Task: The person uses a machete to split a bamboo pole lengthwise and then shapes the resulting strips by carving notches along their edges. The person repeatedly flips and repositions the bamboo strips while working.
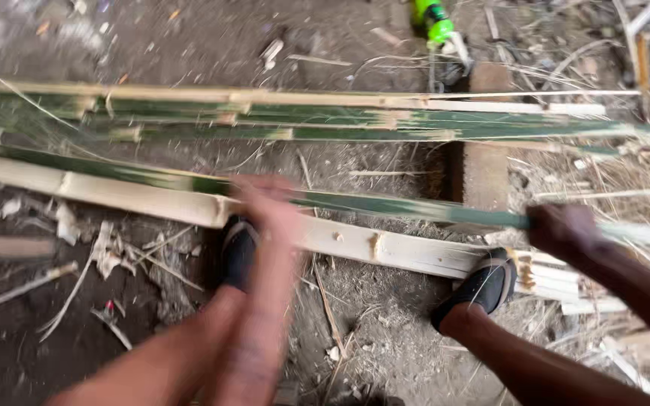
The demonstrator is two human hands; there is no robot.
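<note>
Head view, looking down at a person splitting bamboo on bare earth. The right hand (562,229) has its grip closed round a long, thin green bamboo strip (385,204), which runs almost level across the picture from the left edge to the right edge. The left hand (268,207) lies over the same strip near the middle of the picture; it is blurred, so whether its grip is closed on the strip cannot be told. Directly below the strip lies a pale split bamboo length (152,199), its cut inner face turned up and slanting gently down to the right. Two feet in black slippers rest against it: the left foot (238,252) under the blurred hand, the right foot (483,286) near the frayed, splintered end of the pale piece. Beyond the hands a bundle of green and pale bamboo strips (325,116) lies side by side, roughly parallel to the held strip. The bundle and the held strip cross a reddish-brown wooden block (484,177) standing on the ground. At the top edge, well apart from the hands, sits a bright green object (434,21), too small to identify. Shavings, pale splinters and dry fibres lie scattered over the dirt ground (189,45).
</note>
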